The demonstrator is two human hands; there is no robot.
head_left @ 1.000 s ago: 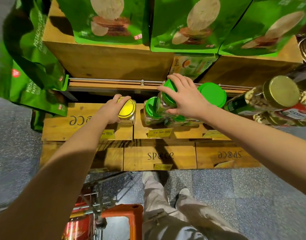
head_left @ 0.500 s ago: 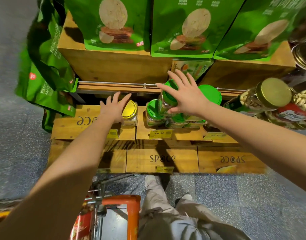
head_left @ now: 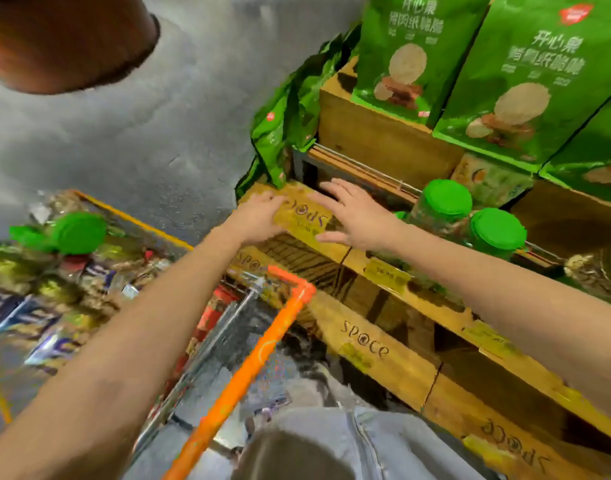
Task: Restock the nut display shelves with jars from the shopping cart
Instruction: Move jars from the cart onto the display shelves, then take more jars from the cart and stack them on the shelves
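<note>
Both hands are empty over the left-hand wooden crate [head_left: 298, 213] of the display: the right hand [head_left: 357, 218] lies flat with its fingers spread and straight, and the left hand [head_left: 259, 216] sits just beside it, loosely bent and gripping nothing, though motion blur hides its fingertips. The placed green-lidded jars [head_left: 446, 200] stand on the shelf just beyond the right forearm. The remaining stock appears to be in the shopping cart [head_left: 259, 355], whose orange handle sits close against the lower crates. Only smeared red labels [head_left: 212, 313] show inside the cart, so the number of jars left cannot be told. The main risk is probably the right forearm, since pulling it back low and fast toward the cart could clip the nearest lids and tip a jar off the crate's edge. The heavy blur suggests the head is turning quickly, so a hurried reach into the cart could close on a jar badly and drop it. A second green-lidded jar [head_left: 79, 233] on the neighbouring stack could also be mistaken for stock.
</note>
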